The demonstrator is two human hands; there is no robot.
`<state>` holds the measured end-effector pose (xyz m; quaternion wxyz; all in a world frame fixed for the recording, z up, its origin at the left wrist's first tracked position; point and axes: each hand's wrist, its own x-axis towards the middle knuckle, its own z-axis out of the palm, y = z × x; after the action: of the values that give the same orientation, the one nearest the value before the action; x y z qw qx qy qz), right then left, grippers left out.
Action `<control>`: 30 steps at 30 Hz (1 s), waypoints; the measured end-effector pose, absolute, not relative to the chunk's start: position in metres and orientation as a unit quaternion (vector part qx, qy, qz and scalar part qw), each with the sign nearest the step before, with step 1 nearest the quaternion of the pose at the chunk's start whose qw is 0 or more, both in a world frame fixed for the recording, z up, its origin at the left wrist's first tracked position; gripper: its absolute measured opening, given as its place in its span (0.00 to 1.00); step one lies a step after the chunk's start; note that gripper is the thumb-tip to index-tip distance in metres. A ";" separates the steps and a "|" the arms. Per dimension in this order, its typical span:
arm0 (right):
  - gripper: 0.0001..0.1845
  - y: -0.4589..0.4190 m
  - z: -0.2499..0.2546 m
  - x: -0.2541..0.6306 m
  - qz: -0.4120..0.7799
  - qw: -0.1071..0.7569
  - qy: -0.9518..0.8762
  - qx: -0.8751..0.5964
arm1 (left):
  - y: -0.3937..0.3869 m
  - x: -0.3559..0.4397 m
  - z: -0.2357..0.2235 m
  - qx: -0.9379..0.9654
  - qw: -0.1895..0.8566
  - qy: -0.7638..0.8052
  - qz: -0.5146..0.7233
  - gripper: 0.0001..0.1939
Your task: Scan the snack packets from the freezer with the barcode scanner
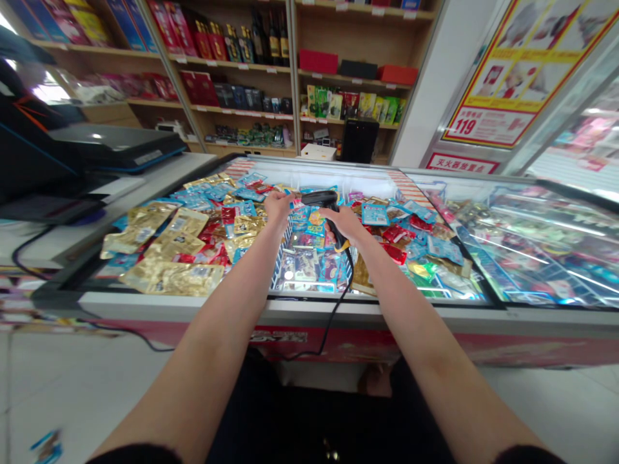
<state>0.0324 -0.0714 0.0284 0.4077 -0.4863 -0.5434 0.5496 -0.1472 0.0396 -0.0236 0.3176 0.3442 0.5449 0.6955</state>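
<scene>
My right hand (345,225) is closed around the grip of a black barcode scanner (323,205), its nose pointing across toward my left hand (279,207). That left hand is curled down just beside the scanner's nose; whether its fingers pinch anything, I cannot tell. Below both hands sits a wire basket (285,274) full of packets (309,267), inside a chest freezer (290,308). Gold packets (164,274) and blue packets (203,191) lie heaped around it. The scanner's cable (335,314) hangs over the freezer's front. To my left, a worktop (145,183) carries a black device (116,145).
</scene>
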 end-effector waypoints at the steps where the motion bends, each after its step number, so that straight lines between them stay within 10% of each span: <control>1: 0.24 -0.071 0.028 0.033 0.550 0.408 -0.544 -0.485 | 0.038 -0.147 -0.022 0.332 0.330 0.544 0.696 0.15; 30: 0.23 -0.071 0.027 0.034 0.555 0.412 -0.541 -0.479 | 0.025 -0.145 -0.010 0.297 0.374 0.548 0.687 0.15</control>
<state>0.0343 -0.0710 0.0269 0.4123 -0.4787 -0.5408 0.5553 -0.1448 0.0246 -0.0099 0.3737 0.2968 0.5483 0.6867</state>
